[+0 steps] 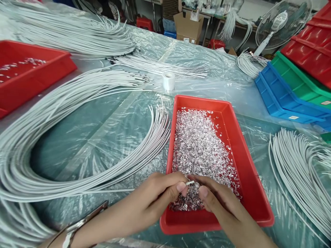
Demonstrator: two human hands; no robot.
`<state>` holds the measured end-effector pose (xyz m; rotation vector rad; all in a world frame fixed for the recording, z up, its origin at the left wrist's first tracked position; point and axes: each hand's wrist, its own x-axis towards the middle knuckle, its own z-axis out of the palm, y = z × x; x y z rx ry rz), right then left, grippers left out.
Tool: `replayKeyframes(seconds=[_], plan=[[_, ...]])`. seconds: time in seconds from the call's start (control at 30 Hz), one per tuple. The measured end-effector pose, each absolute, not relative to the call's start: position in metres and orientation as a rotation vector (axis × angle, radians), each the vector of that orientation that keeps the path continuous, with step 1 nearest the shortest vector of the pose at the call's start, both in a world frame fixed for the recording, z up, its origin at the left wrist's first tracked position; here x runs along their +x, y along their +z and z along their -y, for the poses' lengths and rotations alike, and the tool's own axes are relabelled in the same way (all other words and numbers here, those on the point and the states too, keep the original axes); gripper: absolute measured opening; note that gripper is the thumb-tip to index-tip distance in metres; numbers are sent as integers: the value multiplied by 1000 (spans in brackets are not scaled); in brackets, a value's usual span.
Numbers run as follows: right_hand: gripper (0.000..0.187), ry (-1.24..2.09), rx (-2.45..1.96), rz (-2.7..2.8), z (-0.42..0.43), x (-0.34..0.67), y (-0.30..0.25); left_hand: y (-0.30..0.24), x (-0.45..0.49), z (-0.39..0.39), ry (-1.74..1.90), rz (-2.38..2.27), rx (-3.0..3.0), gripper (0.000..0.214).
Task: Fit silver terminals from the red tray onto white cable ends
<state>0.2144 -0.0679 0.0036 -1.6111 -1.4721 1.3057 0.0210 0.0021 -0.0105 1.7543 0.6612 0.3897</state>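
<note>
My left hand [170,188] pinches a white cable near its end, and the cable tip [190,183] pokes out to the right between thumb and forefinger. Close beside that tip is my right hand [217,196], its fingers curled with the thumb below; whether it grips anything is hidden. Both hands are over the near end of a red tray [248,162] heaped with small silvery foil-like scraps [201,144]. To the left lies a large curved bundle of white cables [23,144], its ends close to the tray's left wall.
A tape roll [168,82] stands behind the tray. Another red tray [33,79] is at the left, more cable bundles [300,172] at the right. Blue, green and red crates [289,93] are stacked at the far right, near a fan [279,24]. Plastic sheeting covers the table.
</note>
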Motion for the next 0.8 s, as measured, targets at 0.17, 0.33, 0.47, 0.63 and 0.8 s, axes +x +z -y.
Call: replayKeyframes(seconds=[0.17,0.33,0.47,0.63,0.8], plan=[[29,994,-1530,1519,67,214,0,-5,22,-2,318,-668,1763,29],[32,907,-1386,1667,66,214,-5,2,23,-4,278,-644,1775,31],[23,855,-1351,1741,63,215,-6,3,23,-5,232,-630,1761,25],[19,886,-1309,1799,61,215,-2,1,21,-3,218,-624,1839,25],[21,938,-1358,1898,62,219,1,-1,22,-1,215,-631,1959,26]])
